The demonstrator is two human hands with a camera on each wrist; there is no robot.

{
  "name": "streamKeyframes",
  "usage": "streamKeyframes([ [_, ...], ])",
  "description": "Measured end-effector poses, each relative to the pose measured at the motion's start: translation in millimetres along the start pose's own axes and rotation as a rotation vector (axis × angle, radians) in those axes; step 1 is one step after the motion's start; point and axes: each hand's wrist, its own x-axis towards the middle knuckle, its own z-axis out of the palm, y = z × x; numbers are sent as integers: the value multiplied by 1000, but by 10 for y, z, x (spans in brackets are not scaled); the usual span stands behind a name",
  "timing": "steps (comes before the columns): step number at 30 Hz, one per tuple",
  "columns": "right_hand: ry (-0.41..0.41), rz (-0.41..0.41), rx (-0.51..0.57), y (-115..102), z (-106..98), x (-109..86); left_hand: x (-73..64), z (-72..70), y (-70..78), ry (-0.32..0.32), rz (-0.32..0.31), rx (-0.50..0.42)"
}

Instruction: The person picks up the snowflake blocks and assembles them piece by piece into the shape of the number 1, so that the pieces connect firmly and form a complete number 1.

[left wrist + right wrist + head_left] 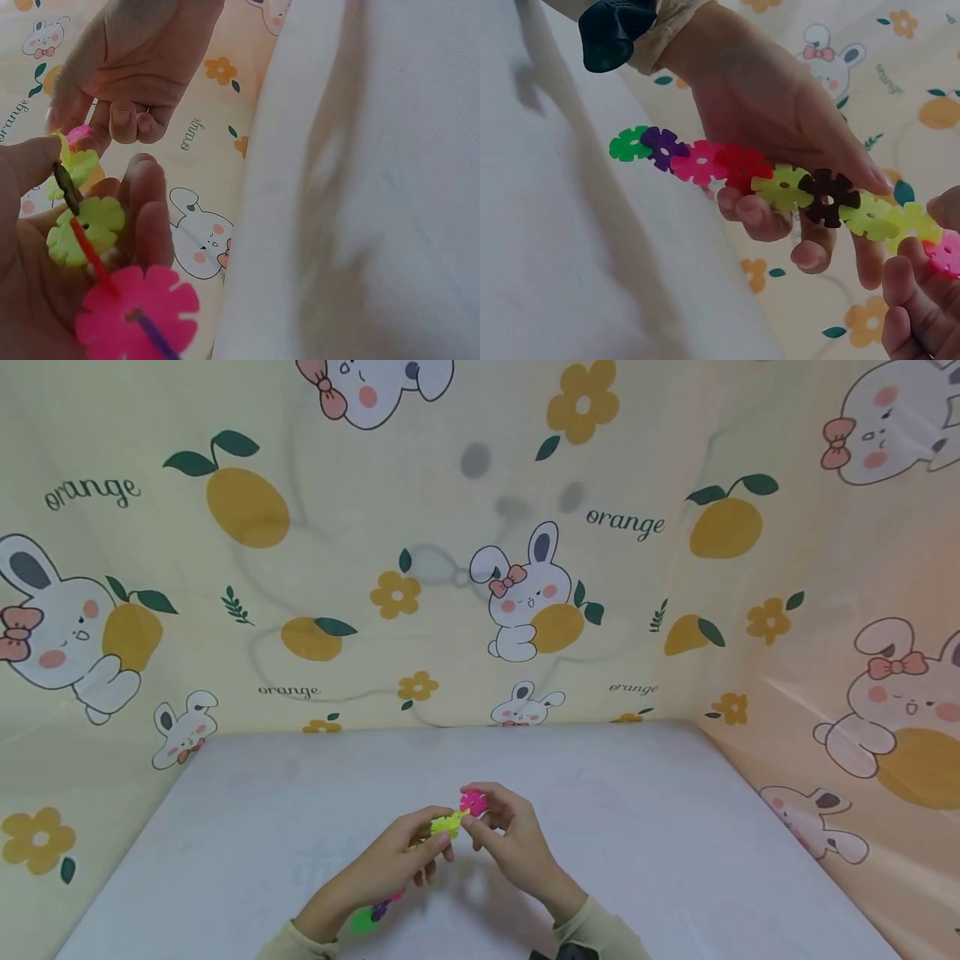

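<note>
A chain of notched plastic flower discs spans my two hands above the table. My left hand (386,860) pinches it near one end, thumb on a yellow-green disc (868,215), while the rest trails across the fingers. Down that trailing part come a dark brown disc (828,198), another yellow-green disc (782,185), a red disc (744,169), a pink disc (697,160), a purple disc (664,146) and a green disc (630,144). My right hand (521,839) pinches a bright pink disc (473,802) at the opposite end, against a bright yellow disc (911,225).
A white-covered table (660,843) lies under both hands. Behind it and at the sides hangs a cream cloth (435,468) printed with rabbits, oranges and flowers. Near the right sleeve (600,931) a dark strapped device (573,952) shows at the lower edge.
</note>
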Motion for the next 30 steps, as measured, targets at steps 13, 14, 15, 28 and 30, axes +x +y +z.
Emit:
streamKeyframes([
  [13, 122, 34, 42, -5, -128, 54, -9, -45, -16, -46, -15, -1],
  [14, 128, 46, 48, -2, -141, 58, -8, -49, -18, -48, -15, 9],
  [15, 133, 57, 56, 1, -154, 61, -7, -54, -21, -49, -12, 23],
  [28, 150, 167, 156, 100, -223, 100, 23, -36, -64, -77, 0, 57],
  [30, 152, 192, 150, 112, -226, 105, 27, -36, -77, -85, -2, 40],
])
